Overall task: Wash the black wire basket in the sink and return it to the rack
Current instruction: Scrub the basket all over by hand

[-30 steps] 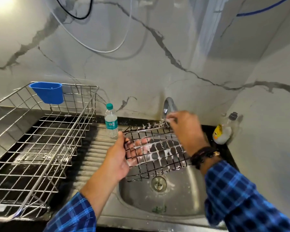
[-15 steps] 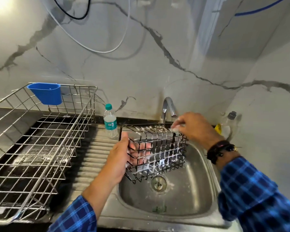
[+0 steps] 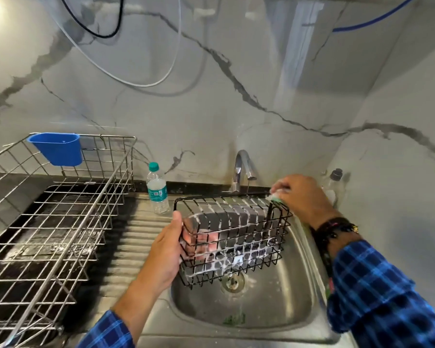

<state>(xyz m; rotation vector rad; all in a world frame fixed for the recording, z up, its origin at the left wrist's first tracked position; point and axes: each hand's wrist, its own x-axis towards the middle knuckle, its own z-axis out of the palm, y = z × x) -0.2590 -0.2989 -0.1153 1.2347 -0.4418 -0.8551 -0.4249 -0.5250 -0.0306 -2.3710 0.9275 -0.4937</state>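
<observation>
Sitting at the far left is a steel wire dish rack (image 3: 99, 200), with a blue plastic cup (image 3: 57, 148) hanging on its back rail. A green-capped water bottle (image 3: 157, 190) is standing just right of the rack, near the wall. The left hand (image 3: 167, 249) is gripping the left end of the black wire basket (image 3: 236, 222), thumb outside and fingers curled inside the wires. The basket, streaked with white foam, is hanging tilted above the sink (image 3: 274, 310), in front of the tap (image 3: 241, 169). The right hand (image 3: 301, 197) is pinching a soapy scrub pad (image 3: 276, 197) against the basket's far right top corner, fingers bunched around it. A soap bottle (image 3: 335, 179) is standing behind that hand.
</observation>
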